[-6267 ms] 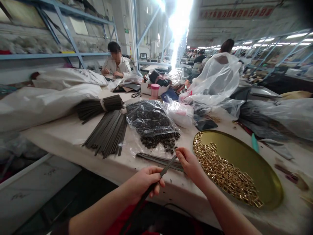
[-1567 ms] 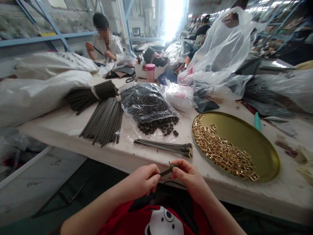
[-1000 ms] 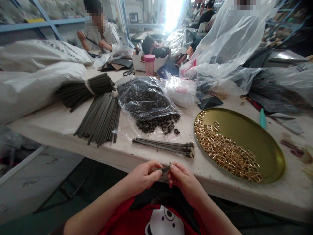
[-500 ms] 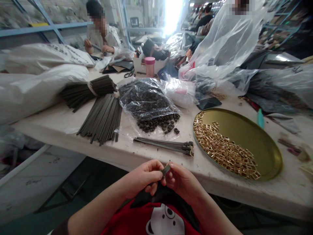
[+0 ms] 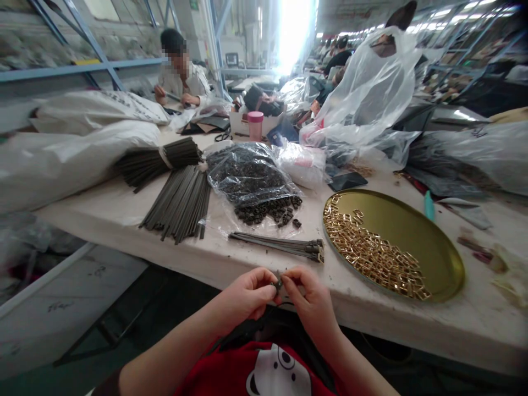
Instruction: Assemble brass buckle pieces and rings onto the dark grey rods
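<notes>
The left hand (image 5: 252, 292) and right hand (image 5: 310, 294), equally near, pinch a dark, narrow strip (image 5: 276, 285) of unclear material at the left grip's two o'clock, its long axis indistinct.

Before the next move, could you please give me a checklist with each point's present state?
1. Left hand holding the dark strip: ok, pinched.
2. Right hand gripping it too: cannot tell, but close against it.
3. Strip's alignment: cannot tell, too small and partly hidden.
4. Gold buckles inside the tray: ok, heaped toward its left.
5. Dark loops all covered by the plastic bag: not ok, some lie uncovered.
</notes>
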Available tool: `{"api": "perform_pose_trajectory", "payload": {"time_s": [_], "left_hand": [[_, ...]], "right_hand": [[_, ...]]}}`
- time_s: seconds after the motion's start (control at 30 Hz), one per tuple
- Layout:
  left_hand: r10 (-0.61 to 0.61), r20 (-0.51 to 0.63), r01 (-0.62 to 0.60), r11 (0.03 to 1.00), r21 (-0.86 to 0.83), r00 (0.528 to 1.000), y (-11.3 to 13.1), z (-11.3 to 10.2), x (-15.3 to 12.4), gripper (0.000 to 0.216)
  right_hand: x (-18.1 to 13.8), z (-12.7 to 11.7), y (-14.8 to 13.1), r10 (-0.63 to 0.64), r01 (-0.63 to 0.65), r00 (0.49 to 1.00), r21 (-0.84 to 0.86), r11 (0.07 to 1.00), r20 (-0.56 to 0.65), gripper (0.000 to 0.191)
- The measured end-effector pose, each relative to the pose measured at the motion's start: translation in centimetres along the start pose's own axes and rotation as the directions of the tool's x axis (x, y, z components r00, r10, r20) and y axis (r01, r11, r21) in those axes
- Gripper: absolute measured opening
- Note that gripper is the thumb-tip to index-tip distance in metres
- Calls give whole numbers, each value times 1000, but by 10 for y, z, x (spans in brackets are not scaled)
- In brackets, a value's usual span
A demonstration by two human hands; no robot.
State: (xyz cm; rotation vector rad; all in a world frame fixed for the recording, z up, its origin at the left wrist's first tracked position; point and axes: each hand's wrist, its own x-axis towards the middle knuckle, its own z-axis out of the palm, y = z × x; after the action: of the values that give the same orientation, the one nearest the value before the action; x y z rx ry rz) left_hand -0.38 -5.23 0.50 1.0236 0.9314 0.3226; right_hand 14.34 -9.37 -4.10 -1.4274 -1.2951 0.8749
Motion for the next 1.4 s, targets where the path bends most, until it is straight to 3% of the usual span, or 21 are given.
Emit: {"api": "perform_pose_trajectory", "payload": {"time_s": [0.1, 0.27, 0.4, 0.57, 0.8, 0.97, 1.07, 1.2, 1.27, 1.4], "left_hand": [[71, -58, -67, 995, 70, 996, -5, 0, -1, 15], [176, -70, -155, 960, 234, 982, -7, 3, -7, 15], [169, -77, -131, 924, 359, 983, -5, 3, -9, 15], [127, -58, -102, 941, 323, 990, -4, 4, -7, 16], [106, -62, -82, 947, 309, 992, -3, 1, 0, 15], [94, -69, -68, 948, 310, 993, -8, -1, 9, 16], [51, -66, -33, 967, 252, 997, -8, -2, 14, 15], [31, -92, -14, 983, 182, 995, -4, -7, 17, 13], [43, -110, -23, 984, 179, 993, -1, -11, 18, 13], [76, -81, -59, 980, 191, 994, 3, -16, 18, 16]], "right_hand": [[-4, -7, -10, -150, 166, 979, -117, 979, 134, 13], [-4, -12, -17, -48, 70, 969, -85, 994, 242, 11], [1, -15, -11, -35, 69, 949, -98, 993, 314, 17], [4, -15, -4, -93, 167, 946, -224, 960, 310, 20], [9, -17, -6, -89, 157, 923, -156, 975, 374, 19], [14, -13, 1, -117, 216, 929, -260, 941, 351, 19], [17, -10, 10, -72, 154, 958, -287, 945, 278, 18], [21, -17, 15, 50, -33, 992, -136, 990, 119, 23], [21, -25, 13, 60, -53, 997, -112, 992, 57, 32], [19, -32, 10, 45, 34, 951, -247, 969, 305, 34]]}}
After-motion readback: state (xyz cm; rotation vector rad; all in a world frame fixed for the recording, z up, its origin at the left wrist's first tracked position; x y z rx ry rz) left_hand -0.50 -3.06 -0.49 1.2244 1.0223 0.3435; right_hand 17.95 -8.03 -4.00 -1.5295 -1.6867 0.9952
